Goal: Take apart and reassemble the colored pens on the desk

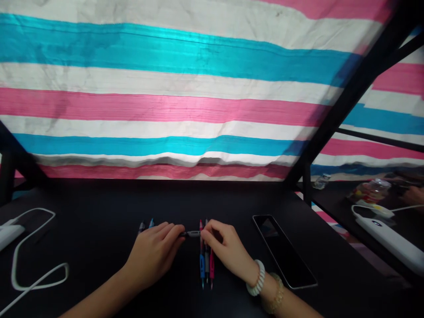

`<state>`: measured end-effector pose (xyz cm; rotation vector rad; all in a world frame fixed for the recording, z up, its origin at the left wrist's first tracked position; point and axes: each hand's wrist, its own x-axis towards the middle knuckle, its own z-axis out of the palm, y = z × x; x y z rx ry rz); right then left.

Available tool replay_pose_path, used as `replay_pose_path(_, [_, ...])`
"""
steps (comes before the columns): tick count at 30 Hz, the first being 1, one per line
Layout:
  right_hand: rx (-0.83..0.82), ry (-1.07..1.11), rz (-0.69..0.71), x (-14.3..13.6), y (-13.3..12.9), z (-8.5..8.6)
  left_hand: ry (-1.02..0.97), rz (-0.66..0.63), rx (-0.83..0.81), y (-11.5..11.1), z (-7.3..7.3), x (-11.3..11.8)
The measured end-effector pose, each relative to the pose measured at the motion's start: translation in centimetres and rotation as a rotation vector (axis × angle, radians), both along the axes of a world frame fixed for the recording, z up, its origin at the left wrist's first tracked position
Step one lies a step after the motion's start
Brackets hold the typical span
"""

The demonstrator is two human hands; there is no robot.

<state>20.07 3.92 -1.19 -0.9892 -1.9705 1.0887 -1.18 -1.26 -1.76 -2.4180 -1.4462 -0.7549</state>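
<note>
Between my two hands a grey and black pen (pixel 192 234) lies level, just above the black table. My left hand (pixel 155 247) is closed on its dark end, while the fingertips of my right hand (pixel 221 240) pinch the other end. Under and beside my right hand are a blue pen (pixel 202 265), a grey pen (pixel 207 260) and a pink pen (pixel 212 267), side by side and pointing toward me. Beyond my left hand the ends of a dark pen (pixel 141 227) and a light blue pen (pixel 151 223) show; the rest of them is hidden by the hand.
A smartphone (pixel 285 251) lies right of my right hand. At left, a white cable (pixel 20 251) runs from a white device (pixel 9 236). On another table at right are a white power bank (pixel 391 240), a clear jar (pixel 371 191) and another person's hand (pixel 414 195). Striped sheeting (pixel 165 106) hangs behind.
</note>
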Motion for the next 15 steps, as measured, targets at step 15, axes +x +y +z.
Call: replay_pose_path(15, [-0.081, 0.064, 0.02, -0.21, 0.13, 0.21, -0.023, 0.0, -0.02, -0.02, -0.01, 0.07])
